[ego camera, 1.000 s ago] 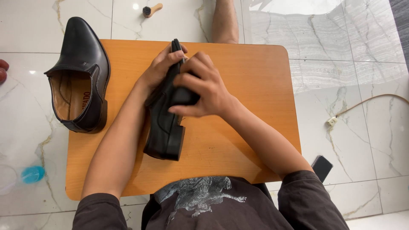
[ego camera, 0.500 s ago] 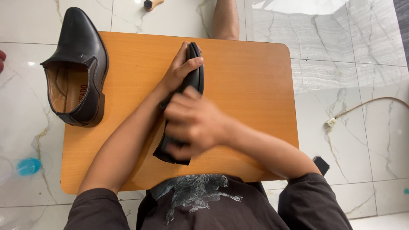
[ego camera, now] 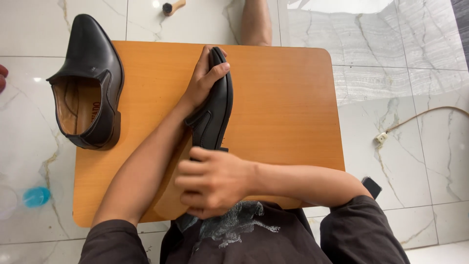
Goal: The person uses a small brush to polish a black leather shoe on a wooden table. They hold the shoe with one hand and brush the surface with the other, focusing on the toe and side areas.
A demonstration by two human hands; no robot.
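A black leather shoe (ego camera: 215, 110) lies on its side along the middle of the orange table (ego camera: 283, 98), toe pointing away from me. My left hand (ego camera: 205, 73) grips the toe end, thumb across the upper. My right hand (ego camera: 212, 183) is curled closed over the heel end, near the table's front edge; what lies under its fingers is hidden. The matching black shoe (ego camera: 90, 83) stands upright at the table's far left corner, overhanging the edge, with its tan lining showing.
The table stands on a white marble floor. On the floor are a small wooden brush (ego camera: 173, 7) beyond the table, a blue round object (ego camera: 36, 196) at the left, and a white cord with plug (ego camera: 382, 139) and dark phone (ego camera: 372, 186) at the right. A bare leg (ego camera: 256, 22) shows beyond the far edge.
My right hand has slid from the middle of the shoe down to its heel, towards me. The left hand has shifted up to the toe, and the shoe now lies straighter.
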